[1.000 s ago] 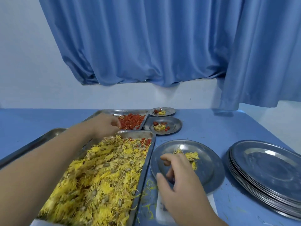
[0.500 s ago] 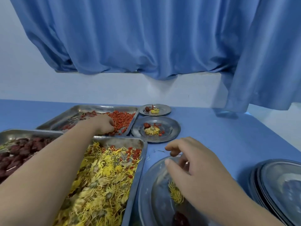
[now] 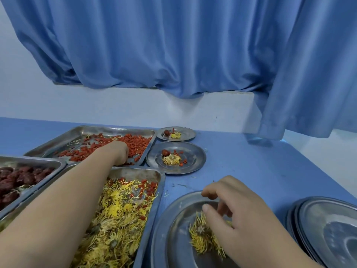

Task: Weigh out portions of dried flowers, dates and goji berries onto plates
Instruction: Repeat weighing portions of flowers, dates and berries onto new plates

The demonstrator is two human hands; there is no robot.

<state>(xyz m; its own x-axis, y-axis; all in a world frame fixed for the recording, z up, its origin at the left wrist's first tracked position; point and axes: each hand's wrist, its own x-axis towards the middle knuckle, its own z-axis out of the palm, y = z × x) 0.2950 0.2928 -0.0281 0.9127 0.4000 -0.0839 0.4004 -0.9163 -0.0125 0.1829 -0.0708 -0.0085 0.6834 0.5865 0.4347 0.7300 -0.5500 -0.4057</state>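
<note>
Two hands busy over the bench (image 3: 251,171): left hand (image 3: 119,153) dug into the goji tray (image 3: 119,129), grip hidden. Its goji berries (image 3: 135,144) must travel right and nearer, to the plate (image 3: 173,219) under the right hand (image 3: 237,213), relaxed, empty, touching a dried flower (image 3: 201,235).

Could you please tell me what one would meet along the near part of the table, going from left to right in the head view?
tray of dates → tray of dried flowers → plate under the right hand → stack of empty plates
</note>
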